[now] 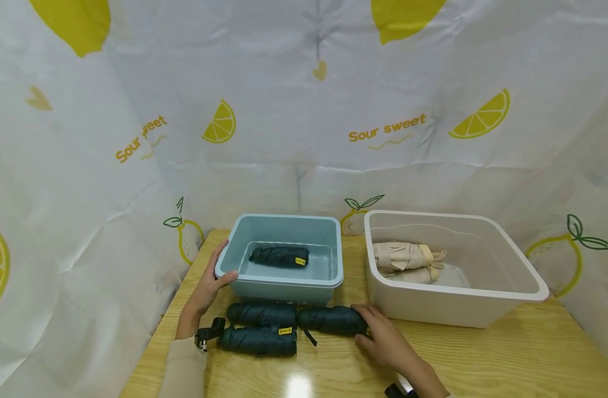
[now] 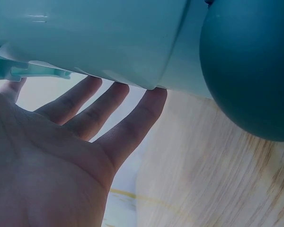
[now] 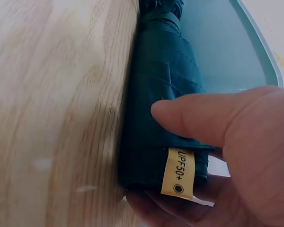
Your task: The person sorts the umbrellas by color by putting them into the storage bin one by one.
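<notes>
A folded dark green umbrella (image 1: 329, 320) lies on the table in front of the light blue bin (image 1: 290, 283). My right hand (image 1: 383, 337) grips its right end, thumb on top and fingers around the far side. In the right wrist view a yellow UPF50+ tag (image 3: 179, 172) shows near the gripped end. My left hand (image 1: 208, 287) is at the bin's left side. Its thumb rests on the rim, and its extended fingers touch the outer wall, as the left wrist view shows. Inside the bin lies another dark green umbrella (image 1: 279, 256).
Two more dark green umbrellas, one behind (image 1: 261, 314) and one in front (image 1: 258, 340), lie left of the gripped one. At the right stands a larger white bin (image 1: 453, 305) with beige folded umbrellas (image 1: 401, 255) inside. A lemon-print curtain (image 1: 284, 182) hangs behind the wooden table (image 1: 488, 365).
</notes>
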Available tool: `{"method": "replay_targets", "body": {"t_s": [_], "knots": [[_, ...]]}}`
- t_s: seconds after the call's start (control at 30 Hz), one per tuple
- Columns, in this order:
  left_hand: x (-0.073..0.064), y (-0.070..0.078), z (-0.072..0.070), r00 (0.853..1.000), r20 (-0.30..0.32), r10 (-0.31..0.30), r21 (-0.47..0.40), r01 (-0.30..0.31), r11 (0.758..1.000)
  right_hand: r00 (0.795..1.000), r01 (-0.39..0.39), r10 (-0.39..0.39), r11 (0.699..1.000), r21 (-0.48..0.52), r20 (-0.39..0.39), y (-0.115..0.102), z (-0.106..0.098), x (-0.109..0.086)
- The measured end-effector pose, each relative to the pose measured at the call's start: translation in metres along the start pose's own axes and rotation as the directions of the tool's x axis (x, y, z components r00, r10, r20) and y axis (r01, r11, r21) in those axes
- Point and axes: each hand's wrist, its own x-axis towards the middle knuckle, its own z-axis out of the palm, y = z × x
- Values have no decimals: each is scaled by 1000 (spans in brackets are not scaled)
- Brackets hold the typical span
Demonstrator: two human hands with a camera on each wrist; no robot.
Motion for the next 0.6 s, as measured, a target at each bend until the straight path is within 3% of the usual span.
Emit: {"method": "replay_targets", "body": {"t_s": [0.33,0.6], "knots": [[0,-1,0,1000,-2,3,17,-3,1000,995,-95,94,995,30,35,0,1,-1],[0,-1,0,1000,3,5,5,-5,1000,1000,-6,6,1000,-27,-6,5,-1,0]]}}
